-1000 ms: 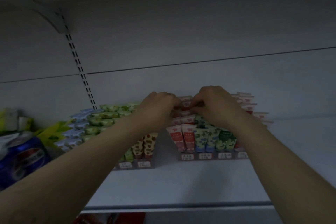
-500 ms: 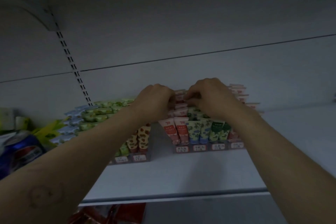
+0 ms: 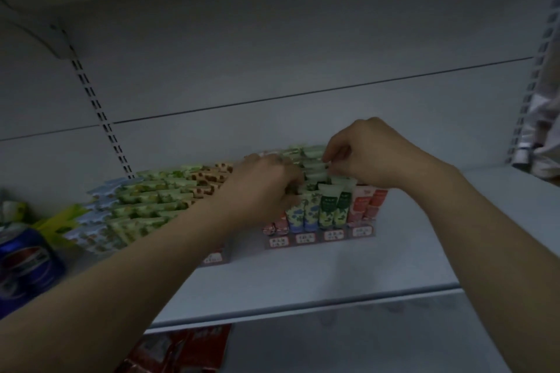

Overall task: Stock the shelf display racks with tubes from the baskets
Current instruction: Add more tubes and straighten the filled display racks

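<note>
Lowest and nearest, red packets [image 3: 185, 348] show under the shelf [image 3: 394, 266], whose pale front lip runs across just above them. At the left edge stands a blue can [image 3: 25, 263] with a round red, white and blue logo; its lettering is too blurred to read. The left hand [image 3: 266, 188] reaches over the left rack [image 3: 145, 206] of green, blue and brown-spotted tubes [image 3: 169, 191], its fingers curled down among the tube tops of the right rack [image 3: 321, 239]; whether they grip one I cannot tell. The right hand [image 3: 366, 154] pinches the crimped end of a pale green tube [image 3: 313, 174] in the rear rows. Price tags [image 3: 333, 235] line that rack's front, print too small to read. Bare shelf lies in front and to the right. Behind, a slotted upright [image 3: 100, 112] climbs the back panel [image 3: 303, 54]; a white bundle [image 3: 542, 130] sits far right.
</note>
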The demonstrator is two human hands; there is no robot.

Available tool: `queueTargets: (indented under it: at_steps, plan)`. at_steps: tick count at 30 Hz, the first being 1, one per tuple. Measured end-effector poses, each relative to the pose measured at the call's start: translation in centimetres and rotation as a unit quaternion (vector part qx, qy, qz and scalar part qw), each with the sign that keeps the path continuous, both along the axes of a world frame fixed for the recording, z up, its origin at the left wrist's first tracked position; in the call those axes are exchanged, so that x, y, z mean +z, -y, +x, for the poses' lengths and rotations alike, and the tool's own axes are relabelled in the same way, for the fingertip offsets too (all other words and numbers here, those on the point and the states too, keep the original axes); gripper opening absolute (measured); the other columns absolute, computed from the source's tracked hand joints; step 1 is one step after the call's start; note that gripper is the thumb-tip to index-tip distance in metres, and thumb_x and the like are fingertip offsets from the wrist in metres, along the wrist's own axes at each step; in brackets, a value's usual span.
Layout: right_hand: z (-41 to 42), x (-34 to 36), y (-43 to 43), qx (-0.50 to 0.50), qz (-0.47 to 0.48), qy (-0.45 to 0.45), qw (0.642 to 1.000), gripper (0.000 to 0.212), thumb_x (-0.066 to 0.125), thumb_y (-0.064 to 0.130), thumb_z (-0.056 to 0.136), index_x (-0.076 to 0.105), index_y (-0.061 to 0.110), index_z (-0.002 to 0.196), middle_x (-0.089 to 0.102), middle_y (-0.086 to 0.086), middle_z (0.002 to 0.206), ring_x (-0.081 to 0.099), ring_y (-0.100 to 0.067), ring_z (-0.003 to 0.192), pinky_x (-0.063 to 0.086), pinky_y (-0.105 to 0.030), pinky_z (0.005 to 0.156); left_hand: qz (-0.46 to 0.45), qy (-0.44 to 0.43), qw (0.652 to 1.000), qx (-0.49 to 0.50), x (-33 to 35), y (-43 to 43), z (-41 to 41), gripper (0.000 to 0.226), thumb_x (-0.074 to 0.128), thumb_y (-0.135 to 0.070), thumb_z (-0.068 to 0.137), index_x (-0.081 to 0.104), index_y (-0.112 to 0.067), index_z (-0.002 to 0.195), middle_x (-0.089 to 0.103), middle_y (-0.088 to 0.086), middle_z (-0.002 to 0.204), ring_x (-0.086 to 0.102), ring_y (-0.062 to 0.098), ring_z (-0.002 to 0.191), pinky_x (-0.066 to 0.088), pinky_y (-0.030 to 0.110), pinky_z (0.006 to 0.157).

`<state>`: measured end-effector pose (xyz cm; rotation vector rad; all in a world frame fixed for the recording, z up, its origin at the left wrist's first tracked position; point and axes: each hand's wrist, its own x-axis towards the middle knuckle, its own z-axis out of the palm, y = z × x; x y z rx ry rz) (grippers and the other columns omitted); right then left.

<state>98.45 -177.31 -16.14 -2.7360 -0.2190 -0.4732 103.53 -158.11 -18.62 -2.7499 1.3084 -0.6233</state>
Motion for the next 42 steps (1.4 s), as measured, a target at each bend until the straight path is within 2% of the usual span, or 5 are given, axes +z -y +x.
queueTargets:
  at_steps: [9, 15, 29, 36, 42]
  plan:
    - [0.2, -3.8, -1.4, 0.006, -0.078, 0.009, 0.997, 0.030, 0.069, 0.028, 0.083, 0.068, 0.026, 0.112, 0.064, -0.006, 0.113, 0.053, -0.025, 0.110, 0.047, -0.034, 0.087, -0.030, -0.014, 0.996, 0.077, -2.3, 1.4, -0.4, 0.027, 0.061, -0.037, 0.086, 0.064, -0.020, 0.107, 0.067, 0.007, 0.111, 0.061, 0.029, 0.102, 0.046, 0.033, 0.078]
    - [1.1, -4.9, -1.6, -0.007, -0.097, 0.043, 0.994, 0.025, 0.070, 0.033, 0.079, 0.068, 0.032, 0.103, 0.060, -0.008, 0.105, 0.053, -0.031, 0.103, 0.049, -0.041, 0.083, -0.094, -0.029, 0.992, 0.082, -3.0, 1.7, -0.5, 0.026, 0.061, -0.036, 0.085, 0.068, -0.021, 0.105, 0.070, 0.004, 0.106, 0.062, 0.027, 0.101, 0.048, 0.033, 0.078]
    - [0.9, -3.6, -0.6, 0.021, -0.045, -0.004, 0.999, 0.035, 0.076, 0.026, 0.079, 0.066, 0.026, 0.112, 0.065, -0.001, 0.109, 0.058, -0.020, 0.100, 0.048, -0.029, 0.081, -0.121, -0.042, 0.989, 0.072, -2.7, 1.2, 0.0, 0.007, 0.069, -0.026, 0.081, 0.071, -0.020, 0.078, 0.070, 0.005, 0.077, 0.063, 0.027, 0.079, 0.045, 0.031, 0.065]
    - [0.3, -2.1, 0.8, 0.014, 0.044, 0.025, 0.999, 0.035, 0.077, 0.016, 0.076, 0.068, 0.023, 0.109, 0.062, 0.010, 0.086, 0.060, -0.011, 0.086, 0.050, -0.028, 0.083, -0.106, -0.023, 0.993, 0.046, -2.1, 0.6, 0.3, 0.016, 0.070, -0.036, 0.082, 0.075, -0.027, 0.094, 0.074, -0.004, 0.087, 0.066, 0.017, 0.084, 0.047, 0.028, 0.080]
    - [0.6, -1.7, 1.5, -0.003, 0.068, 0.061, 0.996, 0.026, 0.072, 0.010, 0.080, 0.070, 0.020, 0.104, 0.068, 0.005, 0.087, 0.062, -0.014, 0.085, 0.052, -0.032, 0.084, -0.234, -0.058, 0.969, 0.062, 1.1, -1.4, 0.4, 0.019, 0.064, -0.025, 0.090, 0.071, -0.023, 0.108, 0.070, -0.009, 0.098, 0.059, 0.004, 0.087, 0.044, 0.019, 0.080]
